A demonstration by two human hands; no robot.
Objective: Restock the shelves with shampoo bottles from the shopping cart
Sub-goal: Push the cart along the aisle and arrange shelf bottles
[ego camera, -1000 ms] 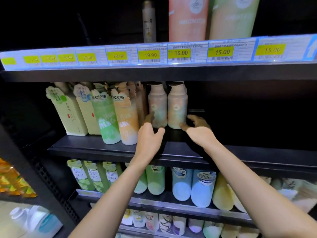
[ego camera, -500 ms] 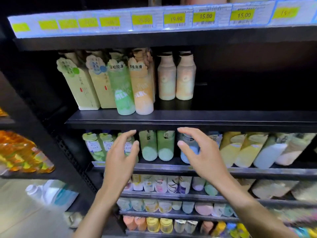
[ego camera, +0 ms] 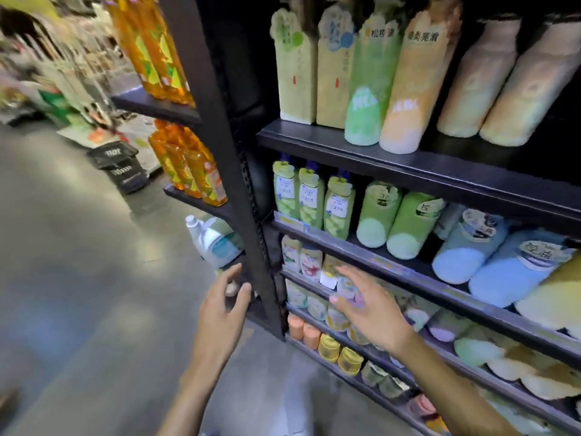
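Both my hands are empty, held out low in front of the black shelving. My left hand (ego camera: 224, 302) hovers with relaxed fingers beside the black upright post (ego camera: 226, 152). My right hand (ego camera: 367, 306) is spread in front of the small bottles on the lower shelves, touching nothing that I can see. Two beige shampoo bottles (ego camera: 503, 86) stand on the upper shelf (ego camera: 408, 162) at the right, next to an orange bottle (ego camera: 415, 89) and a green bottle (ego camera: 372, 86). No shopping cart is in view.
Green and blue bottles (ego camera: 471, 247) fill the middle shelf. Orange liquid bottles (ego camera: 191, 171) stand in the bay left of the post, with a white jug (ego camera: 213, 240) below. Stacked black baskets (ego camera: 119, 165) sit on the grey aisle floor to the left.
My view has swung left and down, bringing the aisle floor and the neighbouring bay into sight. Both hands have come away from the beige bottles and dropped lower, still empty.
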